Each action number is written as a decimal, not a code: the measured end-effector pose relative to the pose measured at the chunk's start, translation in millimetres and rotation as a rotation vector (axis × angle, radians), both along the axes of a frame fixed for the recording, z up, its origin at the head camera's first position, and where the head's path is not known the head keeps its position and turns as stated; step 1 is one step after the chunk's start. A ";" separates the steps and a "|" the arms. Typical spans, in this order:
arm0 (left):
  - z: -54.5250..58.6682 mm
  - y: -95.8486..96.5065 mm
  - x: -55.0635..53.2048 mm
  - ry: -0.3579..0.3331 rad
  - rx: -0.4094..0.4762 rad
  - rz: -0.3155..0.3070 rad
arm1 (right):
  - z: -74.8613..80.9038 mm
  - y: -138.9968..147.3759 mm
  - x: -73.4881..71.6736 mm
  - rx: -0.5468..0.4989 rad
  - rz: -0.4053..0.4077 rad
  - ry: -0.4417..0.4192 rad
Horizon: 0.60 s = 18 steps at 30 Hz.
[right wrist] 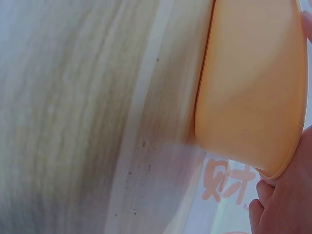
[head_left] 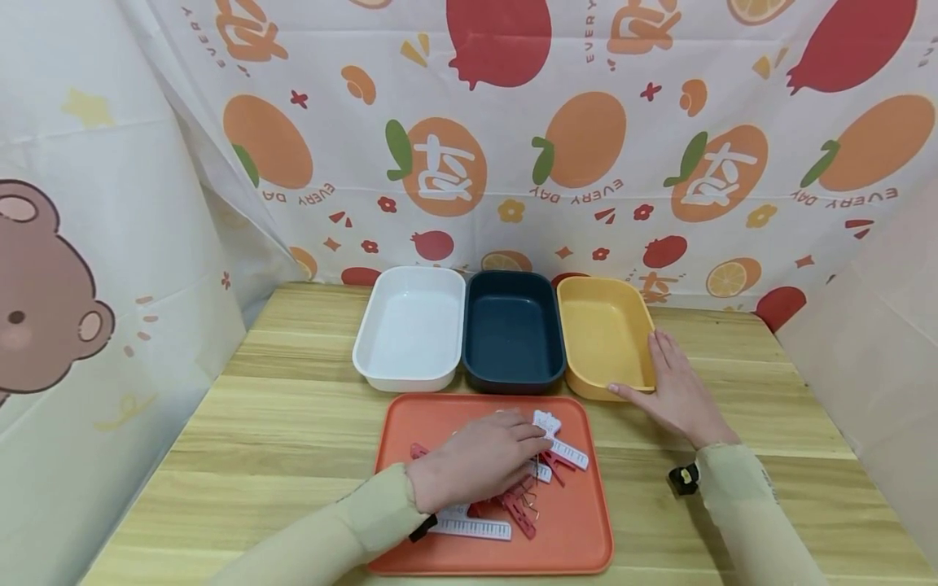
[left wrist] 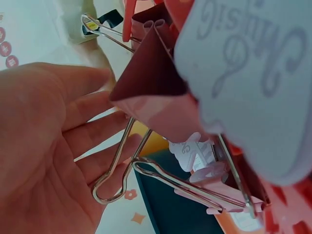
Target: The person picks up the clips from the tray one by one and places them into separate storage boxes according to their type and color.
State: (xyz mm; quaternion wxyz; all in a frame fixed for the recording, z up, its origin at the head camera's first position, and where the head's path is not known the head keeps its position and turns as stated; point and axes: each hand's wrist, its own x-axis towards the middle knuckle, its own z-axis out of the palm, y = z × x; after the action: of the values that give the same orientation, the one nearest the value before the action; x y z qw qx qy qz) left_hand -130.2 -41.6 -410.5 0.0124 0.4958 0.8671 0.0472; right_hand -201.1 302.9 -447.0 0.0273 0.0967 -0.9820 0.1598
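My left hand [head_left: 487,456] lies palm down over a heap of clips on the orange-red tray [head_left: 410,423]. In the left wrist view its loosely extended fingers are beside a pink binder clip [left wrist: 161,114] with wire handles. White clips with piano-key bars [head_left: 472,529] and red pegs [head_left: 519,514] lie about this hand, which hides part of the heap. A white "Music" clip [left wrist: 248,87] looms close in the left wrist view. My right hand [head_left: 681,395] rests against the yellow bin [head_left: 608,330], straight fingers along its right side and thumb at the front rim.
A white bin [head_left: 414,330] and a dark blue bin [head_left: 513,334] stand in a row left of the yellow one, behind the tray. All are on a wooden table [head_left: 271,423]. A fruit-print cloth [head_left: 513,163] hangs at the back.
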 end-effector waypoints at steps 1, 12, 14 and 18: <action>-0.3 0.3 0.1 -0.001 -0.005 0.001 | -0.2 0.0 -0.1 0.000 0.000 0.000; -1.2 -0.5 -3.0 0.068 -0.031 -0.029 | 0.5 0.3 -0.4 -0.001 -0.002 -0.006; -1.4 -0.7 -3.4 0.082 -0.024 -0.031 | 0.3 0.5 -0.3 -0.003 -0.003 -0.008; -1.2 -0.6 -4.3 0.128 -0.023 -0.033 | -0.8 1.0 -0.4 0.000 -0.002 -0.006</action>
State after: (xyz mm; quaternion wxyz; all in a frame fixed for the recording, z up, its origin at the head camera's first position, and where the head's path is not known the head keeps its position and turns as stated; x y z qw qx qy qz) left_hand -134.5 -42.3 -411.7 -0.0367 0.5119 0.8583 0.0051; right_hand -201.5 304.0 -447.7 0.0245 0.0952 -0.9822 0.1600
